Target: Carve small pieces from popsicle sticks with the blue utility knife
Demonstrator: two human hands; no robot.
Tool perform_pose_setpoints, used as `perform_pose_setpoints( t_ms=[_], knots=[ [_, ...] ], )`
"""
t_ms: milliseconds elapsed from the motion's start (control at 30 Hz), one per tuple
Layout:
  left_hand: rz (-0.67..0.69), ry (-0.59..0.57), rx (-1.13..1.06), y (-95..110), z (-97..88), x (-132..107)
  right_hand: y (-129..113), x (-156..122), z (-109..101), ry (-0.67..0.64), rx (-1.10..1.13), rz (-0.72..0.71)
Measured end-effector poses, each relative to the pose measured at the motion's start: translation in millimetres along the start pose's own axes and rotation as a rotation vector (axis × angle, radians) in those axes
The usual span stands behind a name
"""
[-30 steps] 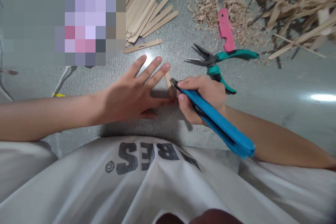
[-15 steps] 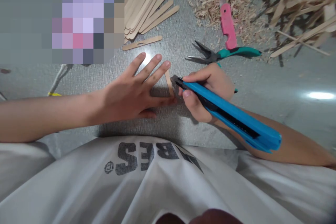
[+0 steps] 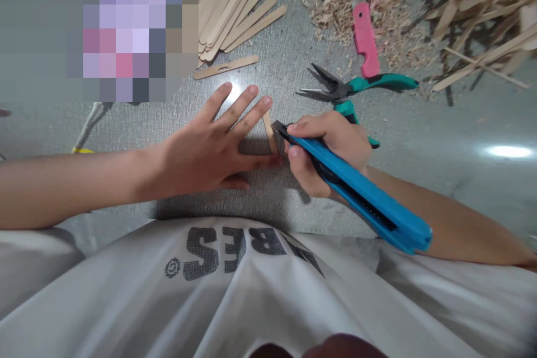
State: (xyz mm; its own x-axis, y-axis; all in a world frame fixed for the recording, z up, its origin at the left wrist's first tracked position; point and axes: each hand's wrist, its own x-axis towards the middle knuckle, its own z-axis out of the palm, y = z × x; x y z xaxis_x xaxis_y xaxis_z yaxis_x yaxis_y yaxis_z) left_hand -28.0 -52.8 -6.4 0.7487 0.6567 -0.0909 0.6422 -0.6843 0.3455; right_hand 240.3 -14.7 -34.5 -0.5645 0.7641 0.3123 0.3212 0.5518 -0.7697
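My left hand [image 3: 226,137] lies on the grey table with its fingers spread. Two of its fingertips rest at the ends of a small wooden stick [image 3: 269,131], and part of the stick may be hidden beneath them. In my right hand [image 3: 329,148] is a blue utility knife [image 3: 361,182], gripped near its front. The knife's short blade points left, its tip beside the stick's right edge; whether it touches the wood I cannot tell. Just past my right hand lie needle-nose pliers [image 3: 344,89] with green handles, their jaws apart.
A fan of craft sticks [image 3: 230,5] lies at the back, with one notched stick [image 3: 226,67] in front of it. A pink-handled knife [image 3: 364,39] rests on wood shavings [image 3: 331,5]. Loose sticks [image 3: 474,17] are heaped at the back right. A blurred patch covers the upper left.
My right hand has shifted slightly left and towards me with the utility knife, whose rear end has swung left. More of the pliers' lower handle shows. My left hand has stayed in place.
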Motion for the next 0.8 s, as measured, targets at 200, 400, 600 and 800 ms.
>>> perform_pose_setpoints(
  t_ms=[200,400,600,800],
  knots=[
    [-0.010,0.049,-0.116,-2.4,7.2,-1.0,-16.9,20.3,-3.8,0.039,-0.041,-0.189],
    [0.042,0.105,-0.016,-4.8,17.9,-3.5,-11.5,21.6,2.5,0.050,0.001,-0.198],
    [0.102,0.244,0.025,-18.5,21.5,-4.8,-2.3,12.5,7.2,0.222,0.050,-0.140],
    [-0.076,0.575,-0.357,-20.6,7.1,-2.8,2.8,9.8,9.2,0.328,0.088,-0.095]
  ],
)
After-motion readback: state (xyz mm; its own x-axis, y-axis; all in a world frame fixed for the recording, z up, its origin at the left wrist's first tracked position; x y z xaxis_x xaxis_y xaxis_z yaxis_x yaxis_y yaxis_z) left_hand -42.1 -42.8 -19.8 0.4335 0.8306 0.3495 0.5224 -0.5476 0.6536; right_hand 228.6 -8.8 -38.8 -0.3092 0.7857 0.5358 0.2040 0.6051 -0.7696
